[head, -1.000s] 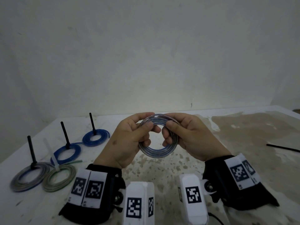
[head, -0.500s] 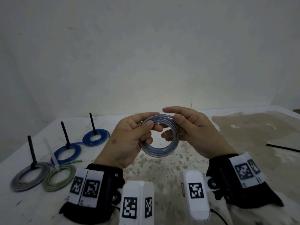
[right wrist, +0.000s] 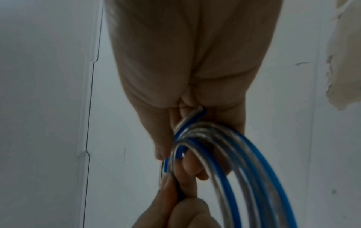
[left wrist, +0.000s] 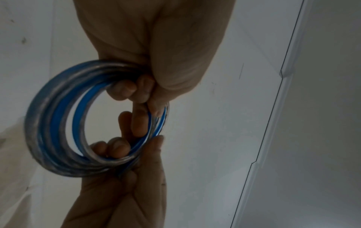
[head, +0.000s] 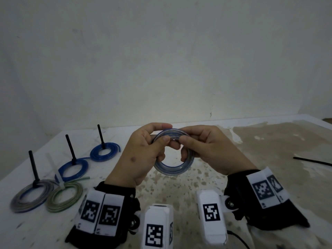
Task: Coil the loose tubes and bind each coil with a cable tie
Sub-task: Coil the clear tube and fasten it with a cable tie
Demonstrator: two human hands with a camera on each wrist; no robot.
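Note:
A coil of clear tube with a blue stripe is held upright above the table, between both hands. My left hand pinches its upper left side, thumb in front. My right hand grips its upper right side, fingers curled through the ring. In the left wrist view the coil shows several turns with fingertips inside it. The right wrist view shows the coil and a loose tube end under my right thumb. A black cable tie lies far right on the table.
Left on the table lie tied coils: a grey one, a green one with a white tie, and two blue ones. Black tie tails stand up from them. A pale wall rises behind.
My right hand opened its fingers briefly over the coil, then closed again on its upper right side. The coil and left hand stayed nearly in place.

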